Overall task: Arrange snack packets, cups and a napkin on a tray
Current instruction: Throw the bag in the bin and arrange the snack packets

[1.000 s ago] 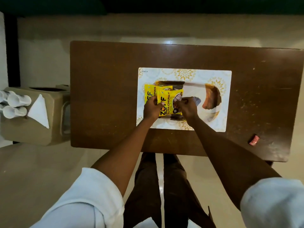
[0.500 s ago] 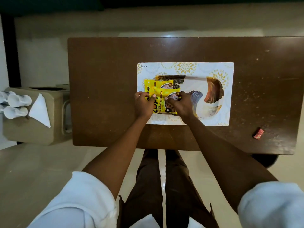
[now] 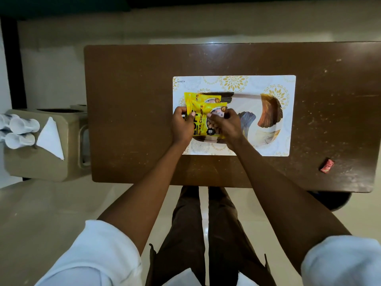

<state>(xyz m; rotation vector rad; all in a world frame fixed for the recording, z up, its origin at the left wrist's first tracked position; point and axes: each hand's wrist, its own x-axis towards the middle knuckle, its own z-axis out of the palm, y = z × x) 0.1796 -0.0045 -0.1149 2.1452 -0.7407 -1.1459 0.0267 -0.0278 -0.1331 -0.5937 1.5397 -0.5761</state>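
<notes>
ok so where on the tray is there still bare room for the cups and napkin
The tray's right half is bare, from the right hand across to its right rim. The left end is crowded: two yellow snack packets overlap there with both hands on them, the left hand at their left edge.

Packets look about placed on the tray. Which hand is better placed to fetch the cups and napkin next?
Probably the left hand. The white cups and folded napkin lie on the beige stand off the table's left end, on that hand's side. The right hand would have to cross over the yellow snack packets.
</notes>
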